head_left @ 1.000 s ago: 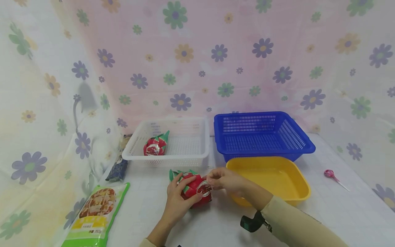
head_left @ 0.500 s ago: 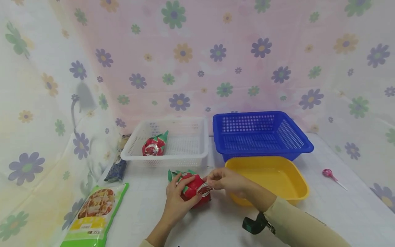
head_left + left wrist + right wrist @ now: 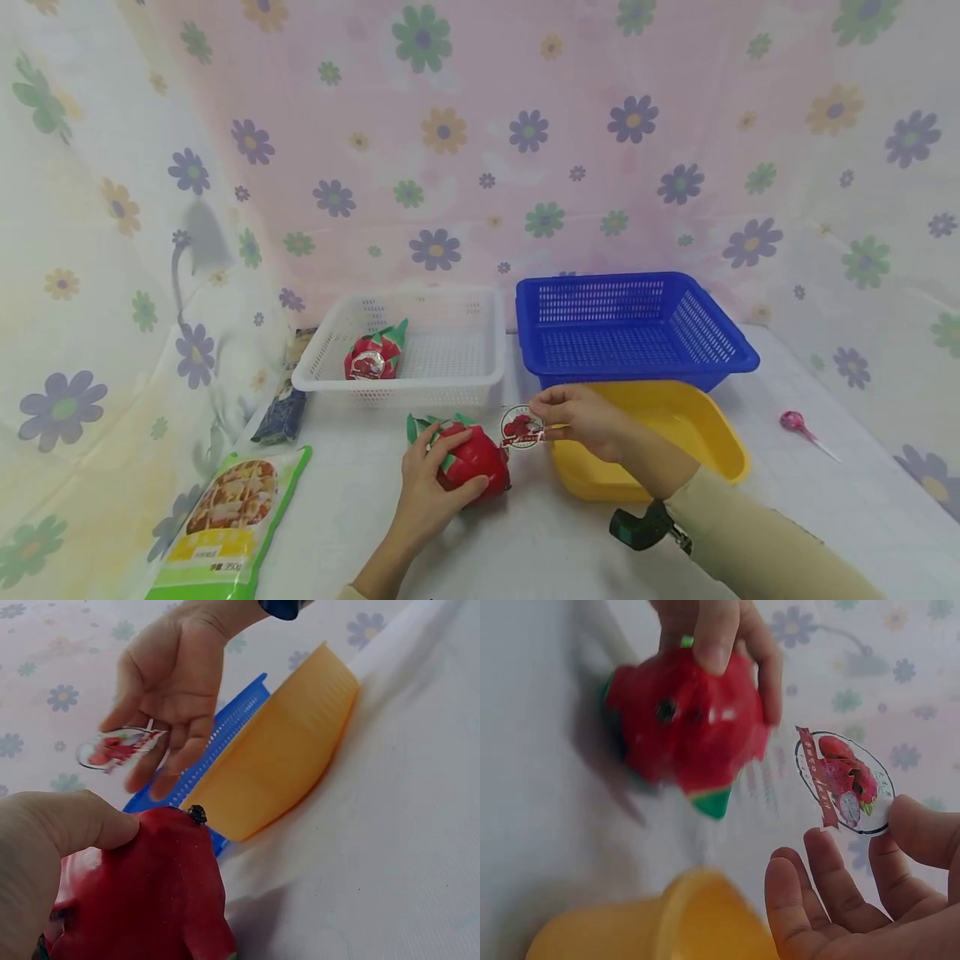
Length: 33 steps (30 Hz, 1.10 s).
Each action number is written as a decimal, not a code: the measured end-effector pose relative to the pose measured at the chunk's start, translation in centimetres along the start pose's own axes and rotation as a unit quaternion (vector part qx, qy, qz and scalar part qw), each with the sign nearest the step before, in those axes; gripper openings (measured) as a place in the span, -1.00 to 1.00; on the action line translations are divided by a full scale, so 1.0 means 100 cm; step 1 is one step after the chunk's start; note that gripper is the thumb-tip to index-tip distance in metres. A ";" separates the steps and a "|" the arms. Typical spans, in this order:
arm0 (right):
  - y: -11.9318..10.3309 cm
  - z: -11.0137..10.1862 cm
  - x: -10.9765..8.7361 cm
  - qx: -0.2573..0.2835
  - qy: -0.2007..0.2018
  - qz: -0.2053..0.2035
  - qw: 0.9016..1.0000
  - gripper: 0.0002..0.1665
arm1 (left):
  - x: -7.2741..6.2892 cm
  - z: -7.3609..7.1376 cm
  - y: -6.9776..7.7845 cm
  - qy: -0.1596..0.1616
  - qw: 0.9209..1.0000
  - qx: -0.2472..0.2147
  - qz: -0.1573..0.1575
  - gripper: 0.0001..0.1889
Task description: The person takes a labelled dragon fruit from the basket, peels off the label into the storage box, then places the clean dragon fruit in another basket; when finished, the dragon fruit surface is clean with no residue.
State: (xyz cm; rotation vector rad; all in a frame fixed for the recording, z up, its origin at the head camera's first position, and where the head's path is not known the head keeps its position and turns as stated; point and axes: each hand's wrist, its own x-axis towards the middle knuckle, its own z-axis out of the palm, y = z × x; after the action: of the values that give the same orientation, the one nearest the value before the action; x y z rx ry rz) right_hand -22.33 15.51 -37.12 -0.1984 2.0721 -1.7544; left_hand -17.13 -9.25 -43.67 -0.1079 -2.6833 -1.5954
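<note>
My left hand grips a red dragon fruit with green scales on the white tabletop, thumb on the near side and fingers over the top. Just right of the fruit, my right hand pinches a round clear sticker by its edge between thumb and forefinger. A dragon fruit picture and a red band are printed on the sticker, plain in the right wrist view. Sticker and fruit look apart in both wrist views. Behind my left hand, a second dragon fruit bearing a similar sticker lies in the white basket.
A blue basket stands at the back right, with a yellow basin before it under my right forearm. A lollipop lies far right. On the left are a green food bag and a dark blue packet.
The sticker has come off the held dragon fruit. My right hand has moved right and slightly up with it, over the yellow basin's edge. My left hand has stayed on the fruit.
</note>
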 end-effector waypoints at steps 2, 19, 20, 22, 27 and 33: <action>0.005 -0.009 0.000 0.005 0.006 0.010 1.000 -0.64 | 0.000 0.000 0.000 -0.004 1.000 0.000 -0.002 -0.31; 0.031 -0.068 -0.006 -0.036 0.063 0.110 0.991 -0.50 | 0.001 -0.003 -0.003 -0.007 1.000 -0.010 0.006 -0.33; 0.031 -0.069 -0.006 -0.040 0.065 0.118 0.990 -0.53 | 0.001 -0.003 -0.003 -0.006 1.000 -0.010 0.007 -0.33; 0.033 -0.069 -0.005 -0.049 0.068 0.130 0.988 -0.57 | 0.001 -0.003 -0.003 -0.004 1.000 -0.009 0.009 -0.34; 0.037 -0.069 -0.002 -0.058 0.075 0.149 0.984 -0.62 | 0.002 -0.002 -0.002 -0.001 1.000 -0.012 0.015 -0.36; 0.038 -0.069 0.000 -0.058 0.076 0.162 0.982 -0.65 | 0.001 -0.002 -0.002 -0.003 1.000 -0.015 0.011 -0.35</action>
State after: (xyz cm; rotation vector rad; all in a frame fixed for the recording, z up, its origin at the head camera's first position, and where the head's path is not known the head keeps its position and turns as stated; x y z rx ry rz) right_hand -24.53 22.55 -39.97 0.2365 2.1691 -1.4947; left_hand -17.22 -9.55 -43.77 -0.1417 -2.6535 -1.6312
